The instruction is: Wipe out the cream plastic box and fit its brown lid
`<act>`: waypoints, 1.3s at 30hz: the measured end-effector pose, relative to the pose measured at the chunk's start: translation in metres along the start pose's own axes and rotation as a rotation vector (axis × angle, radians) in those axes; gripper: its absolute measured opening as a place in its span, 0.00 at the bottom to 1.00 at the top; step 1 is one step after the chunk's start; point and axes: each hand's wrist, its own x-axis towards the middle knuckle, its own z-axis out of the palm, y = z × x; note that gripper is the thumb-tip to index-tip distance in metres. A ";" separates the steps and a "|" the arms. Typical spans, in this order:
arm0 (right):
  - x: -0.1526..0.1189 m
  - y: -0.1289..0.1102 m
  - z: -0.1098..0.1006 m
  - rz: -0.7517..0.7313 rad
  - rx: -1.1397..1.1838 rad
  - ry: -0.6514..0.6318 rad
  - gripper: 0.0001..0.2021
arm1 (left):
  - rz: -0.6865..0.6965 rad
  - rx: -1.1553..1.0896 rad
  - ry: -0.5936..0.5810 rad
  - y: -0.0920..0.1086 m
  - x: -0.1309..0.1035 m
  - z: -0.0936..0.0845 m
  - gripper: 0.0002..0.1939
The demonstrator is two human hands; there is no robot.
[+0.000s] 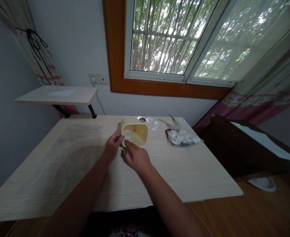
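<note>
Yellowish container [142, 132], left hand [111, 147] pinching corner, right hand [139, 158] touching.

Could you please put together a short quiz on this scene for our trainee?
1. True or false: the left hand and the right hand are both at the near left corner of the yellowish container.
2. Multiple choice: what lies on the desk, to the right of the container?
a) a lamp
b) a clear plastic bag
c) a keyboard
3. Fill in the blank: the white paper lies on the raised ____.

Key: 1. True. 2. b. 3. Shelf.
</note>
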 end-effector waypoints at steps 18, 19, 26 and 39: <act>0.003 0.018 -0.013 0.243 -0.122 0.061 0.19 | -0.015 0.028 -0.021 -0.007 0.004 -0.003 0.19; 0.003 0.017 -0.012 0.236 -0.111 0.056 0.19 | -0.014 0.033 -0.022 -0.007 0.004 -0.002 0.19; 0.001 0.008 -0.004 0.026 -0.003 0.021 0.20 | 0.017 0.055 -0.028 -0.002 0.001 0.000 0.17; 0.004 0.018 -0.021 0.217 -0.143 0.047 0.20 | -0.010 0.026 0.014 -0.001 0.001 0.002 0.18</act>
